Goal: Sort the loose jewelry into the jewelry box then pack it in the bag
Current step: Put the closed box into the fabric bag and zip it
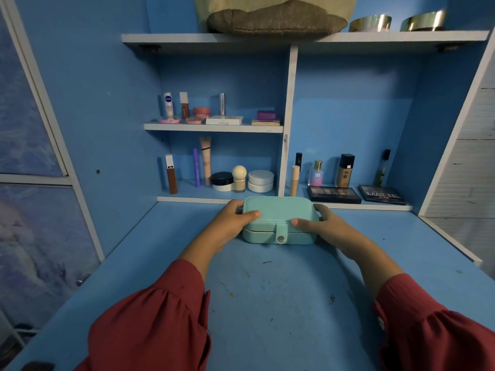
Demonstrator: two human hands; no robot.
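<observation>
Head view, jewelry box (278, 219) on desk (267, 303), gripped between both hands' curled fingers (251, 213).

Jewelry box (278, 219) on desk (267, 303) btwn left hand (230, 223) & right hand (325, 228), shelves (214, 127) behind.

The jewelry box (278, 219) is closed, its strap snapped down, so nothing inside it can be seen. The left hand (230, 223) covers the box's left end, and its fingers wrap behind where they cannot be followed; the right hand (325, 227) hides the right end in the same way. On the top shelf (171, 38) a brown fabric bag (276, 20) is cut off by the upper edge, as are two gold-rimmed round containers (371, 22) beside it. Labels on most of the cosmetics (206, 162) are too small to read. A dark object (37, 366) at the lower left corner is cut off and unidentifiable.
</observation>
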